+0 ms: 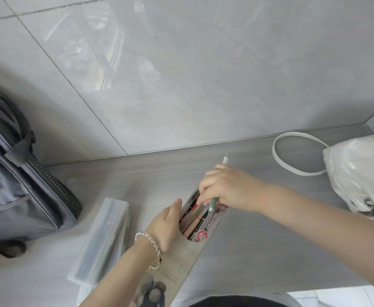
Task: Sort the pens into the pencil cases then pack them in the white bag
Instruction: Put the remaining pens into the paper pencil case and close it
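Grey desk (248, 240). Spotted two cases: clear case (101, 238) left, beige case (186, 255) gripped by left hand (163, 224). Caught right hand (223, 187) clutching one pen (212, 204) over it. Couldn't count pens (194, 216) inside. Bag (359, 169) cut off.

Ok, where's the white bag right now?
In the head view, the white bag lies at the far right of the table, by the wall, beyond the right hand.

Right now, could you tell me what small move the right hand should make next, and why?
Probably push the pen down into the beige pencil case and let go. The right hand grips the pen with its lower end at the case's open mouth, the left hand holds that mouth open, and other pens lie inside.
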Demonstrator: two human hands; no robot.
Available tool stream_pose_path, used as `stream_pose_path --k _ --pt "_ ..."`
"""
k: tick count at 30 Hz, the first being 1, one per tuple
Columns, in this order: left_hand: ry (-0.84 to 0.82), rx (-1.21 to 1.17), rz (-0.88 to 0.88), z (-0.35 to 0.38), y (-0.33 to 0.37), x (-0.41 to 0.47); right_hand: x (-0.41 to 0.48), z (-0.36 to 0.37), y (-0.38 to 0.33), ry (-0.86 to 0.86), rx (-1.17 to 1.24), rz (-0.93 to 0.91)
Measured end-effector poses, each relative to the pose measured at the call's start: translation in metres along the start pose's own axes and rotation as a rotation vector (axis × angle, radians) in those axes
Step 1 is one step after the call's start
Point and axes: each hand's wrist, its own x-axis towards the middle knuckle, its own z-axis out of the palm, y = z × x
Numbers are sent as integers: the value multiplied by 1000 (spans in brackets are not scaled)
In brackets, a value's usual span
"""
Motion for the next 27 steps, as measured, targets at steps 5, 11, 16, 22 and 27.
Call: stream_pose_path --k 5,11,16,22,27 --pt "96 5 110 7 6 -3 5 23 -31 76 -19 -111" --pt "64 -10 67 -1 -5 2 -21 -12 -19 478 105 412" --pt "47 61 -5 2 -11 8 -47 -4 2 152 231 743" --pt "-5 94 2 6 -11 9 -49 0 -4 66 169 582" --pt "-9 154 98 13 -1 -2 -28 10 -19 132 -251 263"
